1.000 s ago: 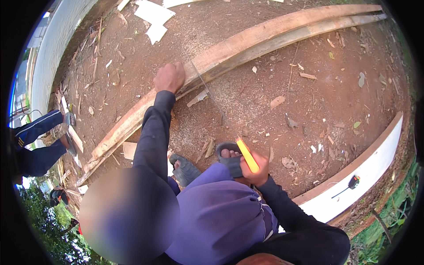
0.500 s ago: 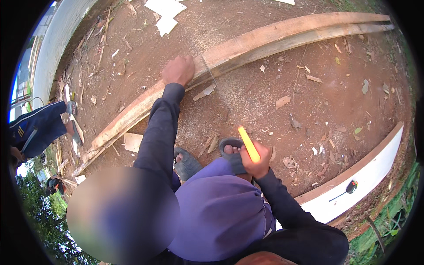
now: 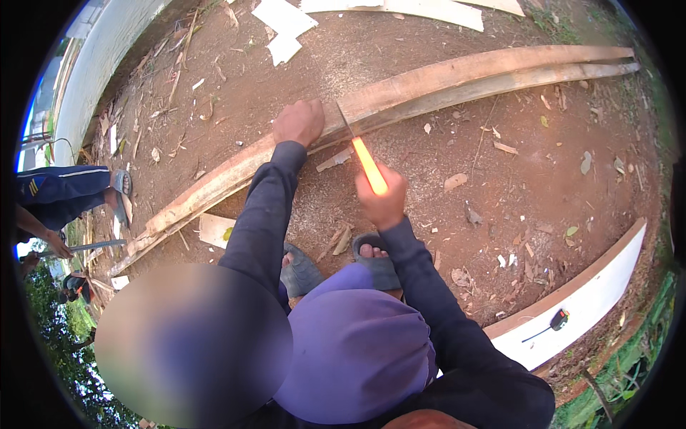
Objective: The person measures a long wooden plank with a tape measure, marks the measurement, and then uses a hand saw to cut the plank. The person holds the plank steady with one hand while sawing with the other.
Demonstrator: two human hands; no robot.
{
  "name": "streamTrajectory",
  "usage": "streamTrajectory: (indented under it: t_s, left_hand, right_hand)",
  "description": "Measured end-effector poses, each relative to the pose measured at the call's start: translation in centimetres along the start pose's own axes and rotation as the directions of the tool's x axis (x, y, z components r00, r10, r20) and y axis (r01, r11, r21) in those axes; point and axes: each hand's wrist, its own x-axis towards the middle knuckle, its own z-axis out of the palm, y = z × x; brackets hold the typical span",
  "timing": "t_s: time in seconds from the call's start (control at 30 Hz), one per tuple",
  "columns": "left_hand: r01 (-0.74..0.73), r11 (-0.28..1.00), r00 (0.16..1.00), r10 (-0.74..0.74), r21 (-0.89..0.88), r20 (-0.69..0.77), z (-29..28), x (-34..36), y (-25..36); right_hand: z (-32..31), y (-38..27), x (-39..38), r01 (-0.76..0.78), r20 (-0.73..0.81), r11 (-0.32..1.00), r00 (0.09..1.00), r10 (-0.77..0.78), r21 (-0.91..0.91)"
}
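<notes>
A handsaw (image 3: 369, 166) with a bright orange-yellow handle is gripped in my right hand (image 3: 382, 197). Its thin blade lies across the long wooden beam (image 3: 400, 89), which stretches from lower left to upper right. Just left of the blade, my left hand (image 3: 299, 123) presses down on the beam with its fingers closed over the edge; the fingertips are partly hidden. A second length of wood (image 3: 457, 96) runs along the beam's near side. Pale sawdust is scattered on the soil around the blade.
White board pieces (image 3: 284, 18) lie at the far side. At right a white board (image 3: 607, 289) carries a tape measure (image 3: 559, 319). Another person (image 3: 64, 193) is at the left, a hand on a long grey strip (image 3: 96, 245). My sandals (image 3: 301, 272) are below the beam.
My right hand has pushed the saw forward and up to the left, bringing its handle close to the beam. My left hand stays on the beam. The other person's hand and grey strip have appeared.
</notes>
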Motion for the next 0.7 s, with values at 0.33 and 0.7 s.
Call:
streamTrajectory:
  t_s: [0.33, 0.7]
  left_hand:
    - [-0.015, 1.0, 0.999, 0.014, 0.027, 0.035, -0.6, -0.9, -1.6]
    - [-0.01, 1.0, 0.997, 0.012, -0.028, 0.078, -1.3, 0.0, -1.0]
  right_hand:
    - [-6.5, 1.5, -11.7, -0.023, 0.07, 0.998, 0.997, 0.02, 0.05]
    - [-7.7, 2.3, -13.4, -0.027, 0.073, 0.999, 0.997, 0.026, 0.017]
